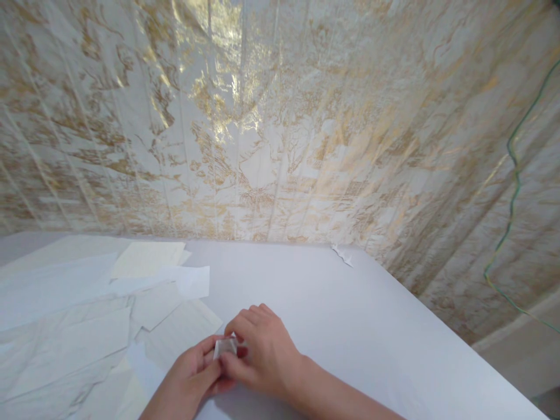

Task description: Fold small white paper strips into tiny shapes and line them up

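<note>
Both hands meet low in the middle of the white table (pixel 332 315). My left hand (pixel 192 379) and my right hand (pixel 262 350) pinch the same small folded piece of white paper (pixel 226 347) between thumbs and fingertips, just above the tabletop. Most of the piece is hidden behind my fingers. A small folded white paper figure (pixel 342 254) lies at the table's far edge, near the wall.
Several loose white and cream paper sheets (pixel 87 315) overlap across the left half of the table. A glossy white-and-gold marbled wall (pixel 280 116) rises behind. A green cable (pixel 513 192) hangs down the wall at the right. The table's right edge runs diagonally.
</note>
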Motion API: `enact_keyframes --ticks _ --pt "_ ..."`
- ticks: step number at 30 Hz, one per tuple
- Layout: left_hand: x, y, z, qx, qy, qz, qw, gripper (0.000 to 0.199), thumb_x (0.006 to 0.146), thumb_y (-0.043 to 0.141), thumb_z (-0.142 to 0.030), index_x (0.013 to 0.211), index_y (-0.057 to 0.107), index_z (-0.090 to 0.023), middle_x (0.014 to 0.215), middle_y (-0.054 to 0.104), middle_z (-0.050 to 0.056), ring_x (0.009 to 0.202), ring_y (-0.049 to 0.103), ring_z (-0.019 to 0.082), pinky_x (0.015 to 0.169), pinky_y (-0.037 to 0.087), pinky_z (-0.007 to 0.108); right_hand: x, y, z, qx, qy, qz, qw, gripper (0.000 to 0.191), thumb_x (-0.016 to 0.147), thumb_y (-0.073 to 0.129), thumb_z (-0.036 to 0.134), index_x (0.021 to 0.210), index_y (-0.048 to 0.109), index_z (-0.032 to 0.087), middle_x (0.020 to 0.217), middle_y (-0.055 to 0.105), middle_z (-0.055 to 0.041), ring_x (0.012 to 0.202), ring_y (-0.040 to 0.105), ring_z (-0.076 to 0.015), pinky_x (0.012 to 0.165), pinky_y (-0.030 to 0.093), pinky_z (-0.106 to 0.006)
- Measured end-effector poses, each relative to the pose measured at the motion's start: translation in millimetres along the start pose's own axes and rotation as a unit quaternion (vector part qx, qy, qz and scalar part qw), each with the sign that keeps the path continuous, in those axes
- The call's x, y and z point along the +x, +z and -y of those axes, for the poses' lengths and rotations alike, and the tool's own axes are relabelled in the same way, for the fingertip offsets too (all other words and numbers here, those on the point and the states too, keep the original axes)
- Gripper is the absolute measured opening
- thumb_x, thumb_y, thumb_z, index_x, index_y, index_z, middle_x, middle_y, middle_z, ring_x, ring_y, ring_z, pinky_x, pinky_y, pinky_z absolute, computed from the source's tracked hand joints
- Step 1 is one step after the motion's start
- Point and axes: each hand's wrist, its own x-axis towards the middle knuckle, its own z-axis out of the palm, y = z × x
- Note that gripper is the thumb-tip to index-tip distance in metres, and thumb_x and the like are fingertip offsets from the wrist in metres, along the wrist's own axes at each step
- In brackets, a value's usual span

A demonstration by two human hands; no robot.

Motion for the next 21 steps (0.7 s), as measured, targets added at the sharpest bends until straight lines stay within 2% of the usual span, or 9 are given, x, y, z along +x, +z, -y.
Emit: enact_keyframes --ticks 2,5,8,12,16,21 --pt "-0.3 0.8 1.9 0.004 0.004 0.014 1.000 0.042 0.058 0.086 -0.049 0.086 0.072 -0.023 0.067 0.077 0.001 0.072 0.076 0.028 0.074 0.060 0.042 -0.3 4.2 2.2 -0.025 -0.014 0.010 1.000 0.014 0.075 0.065 0.020 0.089 0.062 0.019 0.077 0.067 -0.0025 0.072 0.058 -0.0191 0.068 0.038 -0.031" --pt "0.2 3.0 4.9 -0.014 0.014 0.036 0.999 0.041 0.058 0.087 -0.048 0.084 0.071 -0.021 0.068 0.077 0.000 0.068 0.074 0.025 0.071 0.059 0.039 -0.1 10.0 2.1 -0.050 -0.018 0.026 0.998 0.007 0.077 0.059 0.015 0.083 0.060 0.019 0.076 0.068 -0.0034 0.070 0.059 -0.0190 0.066 0.039 -0.030" --pt "1.4 3.8 7.0 -0.031 0.020 0.058 0.998 0.038 0.061 0.086 -0.048 0.083 0.071 -0.021 0.073 0.077 0.000 0.068 0.073 0.022 0.069 0.057 0.035 -0.5 12.4 0.0 -0.034 -0.002 0.032 0.999 0.009 0.076 0.058 0.011 0.077 0.059 0.019 0.072 0.066 -0.0022 0.065 0.058 -0.0177 0.065 0.039 -0.029" --pt "3.2 0.5 5.1 -0.008 0.006 0.062 0.998 0.035 0.061 0.084 -0.044 0.085 0.072 -0.021 0.076 0.078 0.003 0.075 0.074 0.026 0.069 0.057 0.036 -2.6 8.7 -1.9 0.078 0.028 0.015 0.996 0.016 0.074 0.058 0.006 0.080 0.063 0.020 0.068 0.061 0.0014 0.065 0.056 -0.0153 0.064 0.039 -0.024" --pt "4.1 -2.6 0.6 -0.004 -0.022 0.039 0.999 0.034 0.059 0.085 -0.040 0.085 0.073 -0.021 0.078 0.078 0.005 0.077 0.076 0.028 0.067 0.058 0.036 -3.1 2.8 -3.1 0.234 0.043 -0.002 0.971 0.029 0.072 0.052 -0.001 0.080 0.071 0.019 0.066 0.053 0.0032 0.064 0.052 -0.0123 0.062 0.039 -0.020" --pt "3.5 -2.1 -0.2 -0.016 -0.012 0.033 0.999 0.043 0.060 0.087 -0.047 0.089 0.074 -0.018 0.083 0.080 0.008 0.078 0.077 0.028 0.072 0.060 0.036 -0.5 0.4 -3.2 0.298 0.102 -0.012 0.949 0.032 0.071 0.053 0.000 0.078 0.076 0.020 0.066 0.053 0.0033 0.063 0.052 -0.0114 0.061 0.041 -0.020"
